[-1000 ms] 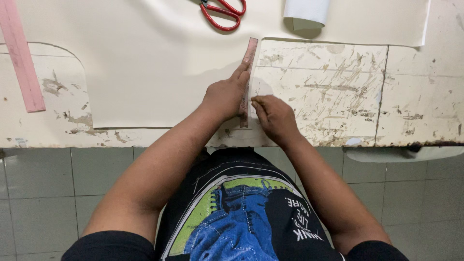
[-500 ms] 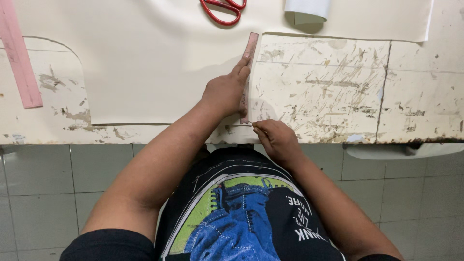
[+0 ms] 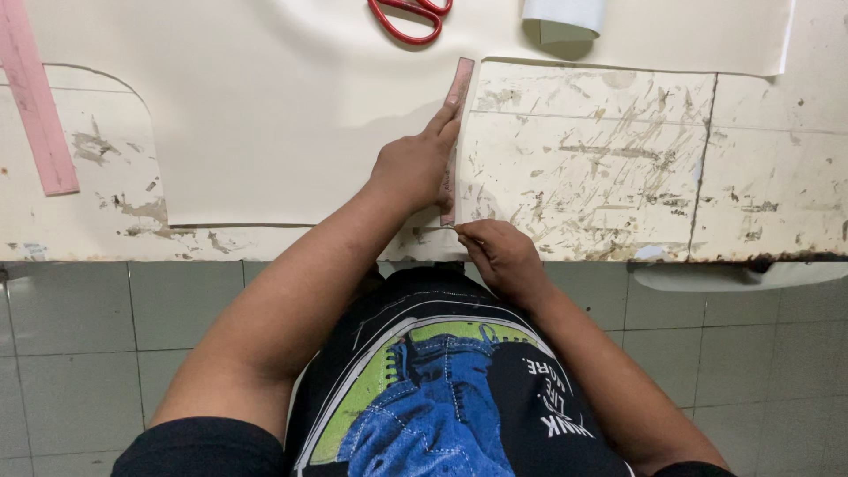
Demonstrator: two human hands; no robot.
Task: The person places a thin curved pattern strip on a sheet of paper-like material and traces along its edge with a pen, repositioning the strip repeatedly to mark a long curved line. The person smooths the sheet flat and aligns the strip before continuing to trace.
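Observation:
My left hand [image 3: 413, 168] lies flat on a long pinkish ruler [image 3: 461, 81], pressing it onto the right edge of a large cream sheet [image 3: 283, 115]. The ruler runs away from me across the worn table [image 3: 601, 159]. My right hand [image 3: 500, 256] is closed at the ruler's near end, by the table's front edge. It pinches a small thin tool whose tip touches the sheet there; most of the tool is hidden by my fingers.
Red-handled scissors [image 3: 408, 16] lie on the sheet at the far side. A white roll [image 3: 565, 18] stands to their right. A pink strip [image 3: 35, 106] lies at the far left. Grey floor tiles [image 3: 88, 336] show below the table edge.
My right hand has slid along the ruler toward me, from beside my left hand to the table's front edge. The left hand and ruler have stayed put.

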